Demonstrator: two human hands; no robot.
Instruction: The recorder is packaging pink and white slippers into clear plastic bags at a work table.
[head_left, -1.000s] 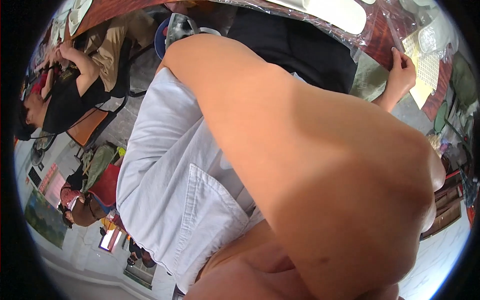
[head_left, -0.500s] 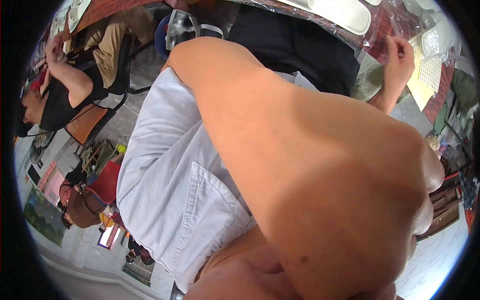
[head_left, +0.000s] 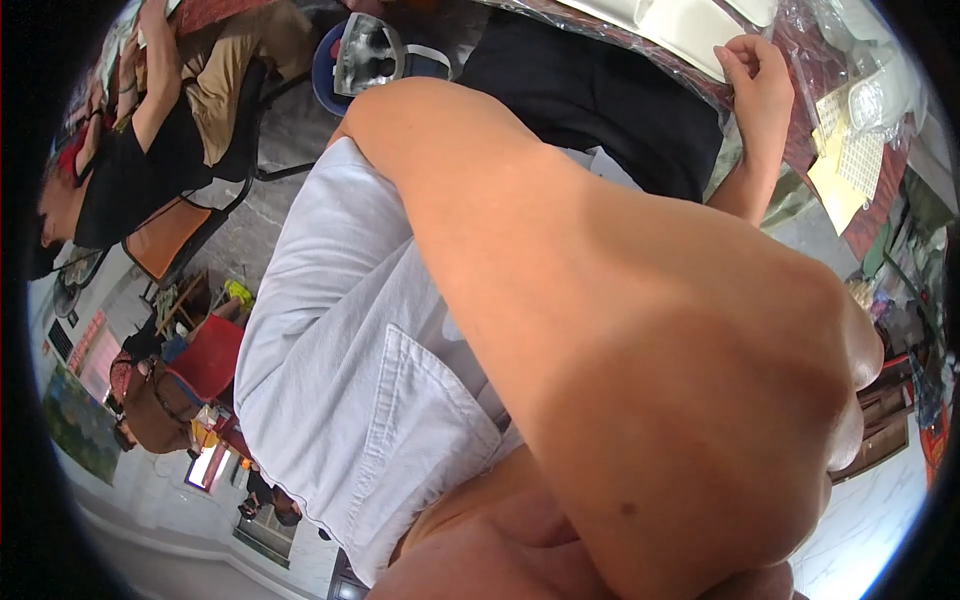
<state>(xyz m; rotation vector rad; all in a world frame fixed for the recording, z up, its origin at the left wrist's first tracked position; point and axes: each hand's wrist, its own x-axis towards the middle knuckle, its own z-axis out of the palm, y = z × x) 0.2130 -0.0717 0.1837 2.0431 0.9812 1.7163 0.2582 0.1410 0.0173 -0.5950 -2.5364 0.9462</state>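
My left hand [head_left: 810,350] is raised very close to the camera. Its forearm crosses the view from a bent elbow at the upper left. Rounded knuckles show at its right side, but the fingertips and anything in them are hidden. Behind it, my right hand [head_left: 765,80] reaches over the table at the upper right. Its thumb and forefinger are closed at the edge of a long, shallow white tray [head_left: 690,35]. Clear plastic film and a yellow paper sheet [head_left: 838,190] lie beside this hand.
Clear plastic wrapping [head_left: 880,100] lies on the reddish table [head_left: 800,145]. A blue bucket [head_left: 325,75] with a clear plastic piece stands on the floor. At the left, a person in black [head_left: 140,180] sits on a chair; more people and a red chair [head_left: 208,358] are farther back.
My right hand has moved up and left to the white tray's edge. The tray's angle looks different. My left arm has barely moved. The seated person's arm has shifted.
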